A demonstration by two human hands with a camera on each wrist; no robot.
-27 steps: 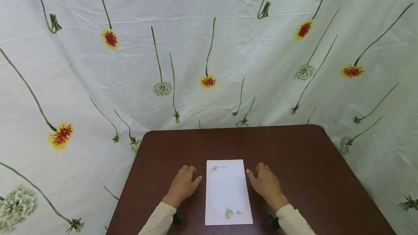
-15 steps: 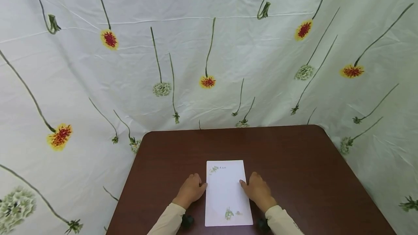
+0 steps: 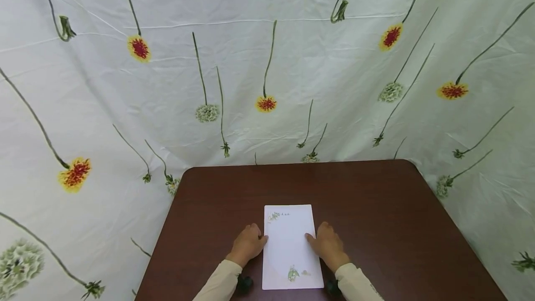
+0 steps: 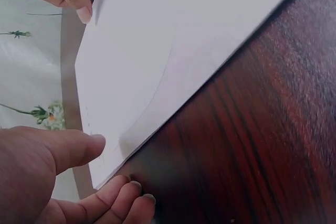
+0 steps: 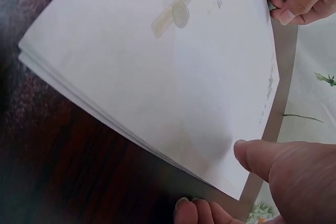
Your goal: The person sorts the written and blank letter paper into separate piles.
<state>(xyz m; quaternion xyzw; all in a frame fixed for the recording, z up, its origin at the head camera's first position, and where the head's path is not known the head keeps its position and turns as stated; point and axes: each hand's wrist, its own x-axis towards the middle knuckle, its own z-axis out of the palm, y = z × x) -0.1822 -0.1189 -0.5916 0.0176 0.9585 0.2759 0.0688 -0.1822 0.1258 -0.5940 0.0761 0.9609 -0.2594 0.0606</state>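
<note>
A white pad of paper (image 3: pixel 288 245) with small green plant prints lies upright on the brown table, between both hands. My left hand (image 3: pixel 247 244) is at its left edge. In the left wrist view its thumb (image 4: pixel 86 148) reaches over the paper, while the curled fingertips (image 4: pixel 135 195) stay just outside the edge. On the right edge my right hand (image 3: pixel 329 246) mirrors this. The right wrist view has the thumb tip (image 5: pixel 244 150) over the sheet and the fingers (image 5: pixel 191 212) below the edge, a gap between them and the paper. Layered sheets show along that side.
The dark brown table (image 3: pixel 376 208) has rounded far corners. Behind and beside it hangs a white cloth (image 3: pixel 234 13) printed with flowers. Dark round devices (image 3: pixel 244 284) sit at both wrists, under pale sleeves (image 3: pixel 219 282).
Both hands have moved inward and nearer to me, from beside the pad to its edges, so the thumbs now overlap it. The pad has stayed in place.
</note>
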